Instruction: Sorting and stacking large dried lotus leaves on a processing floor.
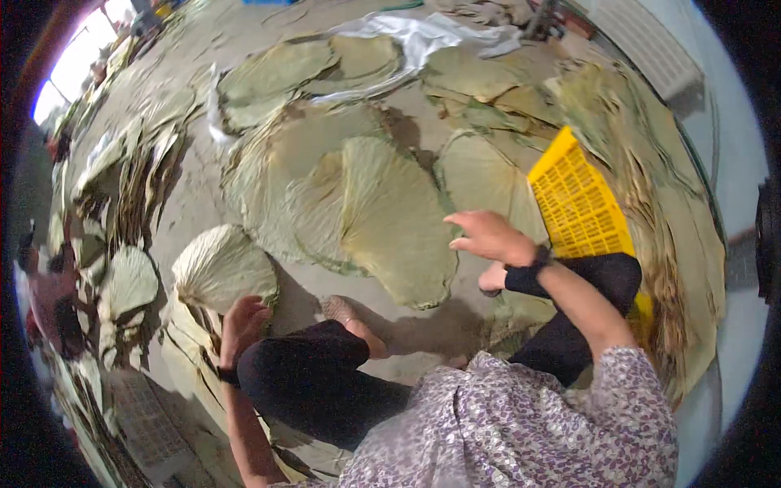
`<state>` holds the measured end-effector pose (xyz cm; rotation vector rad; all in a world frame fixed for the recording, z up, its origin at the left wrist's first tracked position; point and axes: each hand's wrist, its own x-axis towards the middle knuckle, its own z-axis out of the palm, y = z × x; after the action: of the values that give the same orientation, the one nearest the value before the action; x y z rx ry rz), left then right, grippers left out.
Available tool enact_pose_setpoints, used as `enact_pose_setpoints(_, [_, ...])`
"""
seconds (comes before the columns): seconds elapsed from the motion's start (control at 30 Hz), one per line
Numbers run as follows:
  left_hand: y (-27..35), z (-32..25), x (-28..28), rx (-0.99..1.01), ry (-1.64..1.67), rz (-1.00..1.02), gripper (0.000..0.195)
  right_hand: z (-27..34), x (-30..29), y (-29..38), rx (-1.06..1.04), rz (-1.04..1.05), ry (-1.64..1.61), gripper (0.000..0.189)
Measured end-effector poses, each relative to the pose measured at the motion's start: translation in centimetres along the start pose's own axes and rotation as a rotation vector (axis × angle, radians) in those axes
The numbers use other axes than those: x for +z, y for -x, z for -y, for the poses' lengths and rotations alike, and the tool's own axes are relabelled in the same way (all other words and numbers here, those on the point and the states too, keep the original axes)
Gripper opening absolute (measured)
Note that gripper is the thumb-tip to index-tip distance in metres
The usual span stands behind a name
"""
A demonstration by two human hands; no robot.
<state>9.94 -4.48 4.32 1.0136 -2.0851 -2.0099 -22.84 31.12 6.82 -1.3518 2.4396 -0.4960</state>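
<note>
Before me, a broad dried leaf, probably lotus [396, 219], lies partly folded over a larger spread of pale green leaves [256, 183] on the floor. My right hand [497, 238] hovers at the right side of the folded leaf, fingers apart and holding nothing. To the left, a stack of folded dried leaves [223, 268] bulges up beside my knee. My left hand [244, 326] is at the lower edge of that stack with its fingers bent. Whether it grips a leaf there is not clear.
A yellow plastic basket [579, 201] leans by my right knee. Long piles of dried leaves [665, 244] line the right wall. White plastic sheeting [427, 36] lies beyond the leaves. More leaf bundles [137, 183] stand at left, near another person [55, 299].
</note>
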Motion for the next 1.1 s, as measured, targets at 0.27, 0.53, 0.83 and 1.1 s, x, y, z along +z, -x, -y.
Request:
enact_pose_setpoints(0.27, [-6.0,13.2,6.8,-0.142,-0.105,0.388,0.035,-1.9,18.3,-9.8,-0.156,0.338,0.163,0.033])
enact_pose_setpoints(0.53, [-9.1,24.1,17.0,-0.097,-0.05,0.374,0.03,-1.1,25.0,-19.4,-0.515,-0.009,0.32,0.03])
enact_pose_setpoints(0.83, [-9.7,19.5,15.9,-0.166,0.041,0.159,0.032,-3.0,29.1,-22.1,-0.552,0.183,0.531,0.01])
enact_pose_setpoints(1.1, [-9.3,18.6,11.2,-0.079,0.105,-0.307,0.031,-1.1,15.6,-23.3,-0.163,0.133,-0.009,0.021])
